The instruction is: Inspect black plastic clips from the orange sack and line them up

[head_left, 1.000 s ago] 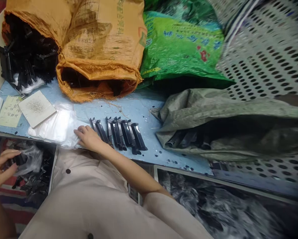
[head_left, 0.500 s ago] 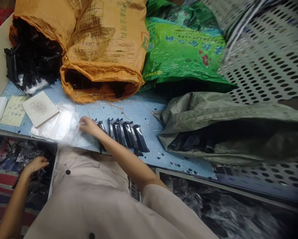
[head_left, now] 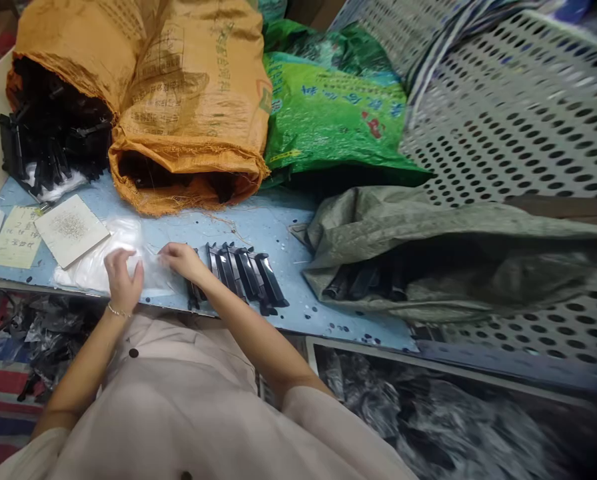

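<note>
A stack of clear plastic bags [head_left: 96,270] lies near the front edge of the blue table. My left hand [head_left: 122,280] is over the stack, thumb and fingers apart, its fingertips at the plastic. On the stack's right side my right hand [head_left: 181,260] pinches the edge of a thin plastic bag [head_left: 153,272]. Just right of that hand, several glossy black plastic parts [head_left: 248,277] lie side by side in a row. My right forearm passes in front of part of the row. A square white block [head_left: 72,230] with a speckled middle rests on the bags' left end.
Two orange woven sacks [head_left: 193,87] stand at the back, the left one spilling black parts [head_left: 53,147]. A green sack [head_left: 333,120] and a grey-green sack [head_left: 403,207] are on the right, before a perforated basket [head_left: 518,113]. Below is a bin of wrapped parts [head_left: 428,413].
My left hand has come up from the bin below the table, at left, to the plastic bags. My right hand stays at the bags' edge. The camera view has shifted slightly.
</note>
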`<state>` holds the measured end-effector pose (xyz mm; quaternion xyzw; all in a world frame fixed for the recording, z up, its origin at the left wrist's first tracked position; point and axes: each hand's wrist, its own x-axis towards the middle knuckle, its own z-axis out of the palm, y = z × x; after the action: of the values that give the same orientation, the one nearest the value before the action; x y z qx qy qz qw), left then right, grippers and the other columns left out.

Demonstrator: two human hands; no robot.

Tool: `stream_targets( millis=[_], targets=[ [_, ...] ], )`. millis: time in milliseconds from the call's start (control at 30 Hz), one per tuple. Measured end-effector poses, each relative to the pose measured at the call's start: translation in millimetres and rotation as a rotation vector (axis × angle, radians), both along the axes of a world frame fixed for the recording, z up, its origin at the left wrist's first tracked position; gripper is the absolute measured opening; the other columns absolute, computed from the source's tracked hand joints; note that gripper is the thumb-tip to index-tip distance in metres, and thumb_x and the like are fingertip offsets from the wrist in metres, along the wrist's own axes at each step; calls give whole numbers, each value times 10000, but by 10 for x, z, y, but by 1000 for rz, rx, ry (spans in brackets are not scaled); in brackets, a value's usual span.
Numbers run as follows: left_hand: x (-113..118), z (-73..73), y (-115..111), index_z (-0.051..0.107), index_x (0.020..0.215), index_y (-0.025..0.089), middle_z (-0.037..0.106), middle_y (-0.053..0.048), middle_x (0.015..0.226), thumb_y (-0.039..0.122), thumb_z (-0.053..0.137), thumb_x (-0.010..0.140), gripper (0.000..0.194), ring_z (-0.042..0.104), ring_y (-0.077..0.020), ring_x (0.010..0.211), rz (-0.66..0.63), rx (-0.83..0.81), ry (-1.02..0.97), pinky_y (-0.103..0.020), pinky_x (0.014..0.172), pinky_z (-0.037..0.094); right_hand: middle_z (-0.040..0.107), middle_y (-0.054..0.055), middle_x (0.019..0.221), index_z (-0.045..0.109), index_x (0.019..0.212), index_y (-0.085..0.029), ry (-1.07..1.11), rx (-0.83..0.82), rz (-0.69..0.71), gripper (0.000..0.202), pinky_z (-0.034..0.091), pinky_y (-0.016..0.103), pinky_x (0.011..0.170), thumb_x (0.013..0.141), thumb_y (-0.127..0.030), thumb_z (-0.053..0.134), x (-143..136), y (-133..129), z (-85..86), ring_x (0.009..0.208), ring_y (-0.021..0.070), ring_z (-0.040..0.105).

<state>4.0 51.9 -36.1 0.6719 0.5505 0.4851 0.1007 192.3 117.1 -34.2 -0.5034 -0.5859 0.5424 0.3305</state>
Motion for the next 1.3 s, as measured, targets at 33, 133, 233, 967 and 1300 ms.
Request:
stream_targets(
  millis=[33, 133, 233, 967, 1300],
  targets=[
    [73, -19, -93, 627, 1043, 201, 637, -88, 982, 260, 594, 910, 150, 635, -210, 925, -70, 4, -11, -373, 879, 542, 563, -38, 598, 593, 649, -179, 15, -14, -35, 210, 356, 235, 589, 741, -350, 674, -17, -8, 5, 595, 110, 483],
    [214, -42, -205, 643, 1014, 211, 599, -14, 794, 326, 609, 925, 150, 590, -142, 674, -231, -127, -38, -281, 673, 525, 438, -65, 502, 503, 573, -194, 58, -91, -35, 415, 281, 233, 522, 736, -531, 683, -79, -49, 52, 510, 85, 378],
    [192, -22, -48, 582, 1263, 202, 613, -117, 1138, 445, 560, 956, 392, 642, -217, 1029, -76, -151, -157, -350, 843, 552, 357, -77, 457, 454, 531, -203, 78, -152, 25, 527, 229, 240, 491, 739, -640, 665, -122, -104, 118, 466, 71, 307],
    [276, 64, 359, 639, 757, 186, 624, 29, 750, 364, 790, 728, 235, 533, -75, 632, -128, -541, -1009, -208, 631, 438, 448, -15, 430, 486, 488, -205, -6, -121, -59, 777, 296, 252, 472, 752, -929, 388, 30, -133, 154, 419, 96, 387],
    [379, 160, 467, 659, 776, 168, 709, -54, 942, 414, 789, 720, 284, 649, -164, 831, -259, -668, -940, -308, 777, 531, 461, 2, 478, 525, 517, -201, 12, -41, -95, 843, 321, 268, 504, 772, -955, 249, 1, -130, 140, 494, 128, 446]
  ],
)
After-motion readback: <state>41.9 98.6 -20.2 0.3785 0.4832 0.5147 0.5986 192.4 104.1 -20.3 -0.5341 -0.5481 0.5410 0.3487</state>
